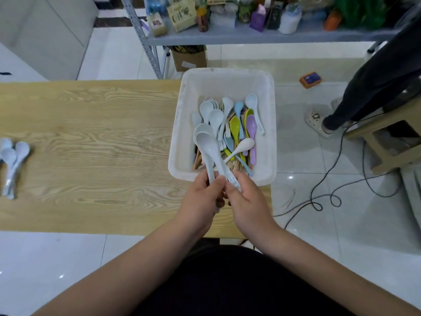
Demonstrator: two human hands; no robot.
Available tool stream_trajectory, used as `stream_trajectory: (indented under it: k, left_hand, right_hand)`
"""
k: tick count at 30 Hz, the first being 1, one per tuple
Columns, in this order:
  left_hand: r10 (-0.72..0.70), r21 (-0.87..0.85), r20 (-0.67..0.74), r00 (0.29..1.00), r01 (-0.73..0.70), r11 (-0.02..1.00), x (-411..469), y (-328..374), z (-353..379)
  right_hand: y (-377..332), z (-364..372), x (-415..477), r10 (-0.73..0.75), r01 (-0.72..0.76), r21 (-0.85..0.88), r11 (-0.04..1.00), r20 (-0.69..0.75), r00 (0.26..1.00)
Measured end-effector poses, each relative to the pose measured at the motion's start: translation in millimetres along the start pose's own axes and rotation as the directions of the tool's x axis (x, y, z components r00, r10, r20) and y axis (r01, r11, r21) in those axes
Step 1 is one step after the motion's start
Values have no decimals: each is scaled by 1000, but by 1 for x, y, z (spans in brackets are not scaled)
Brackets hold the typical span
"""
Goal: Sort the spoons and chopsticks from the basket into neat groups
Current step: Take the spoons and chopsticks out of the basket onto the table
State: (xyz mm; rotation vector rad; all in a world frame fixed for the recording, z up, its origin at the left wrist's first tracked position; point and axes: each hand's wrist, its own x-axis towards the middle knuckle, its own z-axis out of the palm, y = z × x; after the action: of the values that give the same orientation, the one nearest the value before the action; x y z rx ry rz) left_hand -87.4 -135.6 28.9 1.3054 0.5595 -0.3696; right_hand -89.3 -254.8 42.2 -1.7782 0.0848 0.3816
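**A:** Closest thing to the camera is the person's dark-clothed lap, with two bare forearms reaching out over it. What's beyond that?

**B:** Biggest thing is the long light wooden table [95, 133] with heavy grain. At its right end sits a white rectangular plastic basket [270, 124] with mesh walls, its right side hanging past the table edge over the tiled floor.

**A:** And inside?

**B:** A jumble. Pale white plastic spoons [215, 115] to the left, a lime green spoon [234, 128], a lilac spoon [251, 126], a light blue spoon [238, 108], all lying on a layer of tan wooden chopsticks [232, 166] at the bottom.

**A:** Hands?

**B:** Both at the basket's near edge, almost touching each other. The left hand [201, 199] is clamped around the handles of two nested pale spoons [206, 142], bowls pointing away over the basket. The right hand [246, 201] has its fingers pinched on the handle end of the same pair, just beside the left thumb.

**A:** Anything sorted out?

**B:** Far left end of the table, well apart from the basket, there's a small bunch of pale blue-white spoons [13, 160] lying together, bowls away, handles toward the near side.
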Motion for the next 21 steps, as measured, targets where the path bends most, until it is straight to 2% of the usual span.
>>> stream_trajectory:
  k: [5,9,11,14,19,21]
  left_hand:
    - [-19,-91,-131,991,8,996,-34,-12,2]
    - [5,-64,-279,960,-24,998,-64,-24,-12]
    - [22,-90,-346,938,-56,994,-77,-32,-25]
    - [-27,-265,-401,916,-88,960,-94,-37,-51]
    - [14,-440,-360,933,-183,879,-117,-41,-108]
    - [48,-418,-391,919,-224,881,-127,-42,-138]
  right_hand:
    - [11,3,-24,-65,70,-48,996,91,994]
    - [16,19,-47,-150,172,-86,981,214,965]
    - [15,30,-54,-89,104,-55,993,222,971]
    - [8,47,-61,40,-56,66,996,220,975]
    - [-6,91,-78,-94,109,-25,994,338,937]
    - [-12,119,-84,-158,217,-108,970,402,902]
